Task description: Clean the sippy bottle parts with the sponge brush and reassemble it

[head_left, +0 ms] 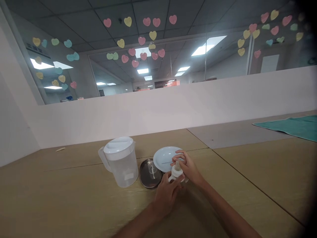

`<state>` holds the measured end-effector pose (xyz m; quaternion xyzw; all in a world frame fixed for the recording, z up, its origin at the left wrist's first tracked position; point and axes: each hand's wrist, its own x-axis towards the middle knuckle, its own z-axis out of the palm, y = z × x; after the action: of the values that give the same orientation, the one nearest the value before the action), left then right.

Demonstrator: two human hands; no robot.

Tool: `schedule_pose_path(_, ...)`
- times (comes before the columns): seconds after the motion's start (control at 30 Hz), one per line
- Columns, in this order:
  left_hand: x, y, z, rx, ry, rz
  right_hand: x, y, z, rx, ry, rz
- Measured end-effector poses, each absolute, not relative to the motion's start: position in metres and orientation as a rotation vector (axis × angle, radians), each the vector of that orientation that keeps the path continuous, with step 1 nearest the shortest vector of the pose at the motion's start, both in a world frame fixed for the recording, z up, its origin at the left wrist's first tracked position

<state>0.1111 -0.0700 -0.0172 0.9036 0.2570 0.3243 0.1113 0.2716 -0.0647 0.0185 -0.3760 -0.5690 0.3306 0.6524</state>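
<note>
The fingers of the left hand are clamped on the white feeding bottle, seemingly to steady it with the teat pointing up, clear of their grip. The right hand curls its fingers beside the teat; whether they press on it, I cannot tell. Just left of the fingers, a steel tray likely keeps the clear cap from rolling; the plate beyond them and the lidded jug farther left stand within reach on the table

The left hand curls below and beside the right hand.
</note>
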Motion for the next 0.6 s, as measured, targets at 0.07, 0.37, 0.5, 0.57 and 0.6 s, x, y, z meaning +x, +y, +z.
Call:
schedule_pose_path(0.07,0.111,-0.070,-0.017,2.654,0.758,0.942,0.272,-0.066,0.018,-0.920,-1.262,0.633)
schedule_pose_path(0.37,0.110,-0.070,-0.016,2.665,0.754,0.921,0.272,-0.077,0.020,-1.114,-1.335,0.240)
schedule_pose_path(0.5,0.107,-0.066,-0.026,2.561,0.734,1.011,0.272,-0.083,0.014,-1.014,-1.484,-0.009)
schedule_pose_path(0.57,0.106,-0.064,-0.031,2.431,0.746,1.066,0.271,-0.083,0.011,-1.032,-1.579,-0.098)
schedule_pose_path(0.6,0.106,-0.063,-0.032,2.366,0.755,1.080,0.270,-0.083,0.009,-1.056,-1.608,-0.128)
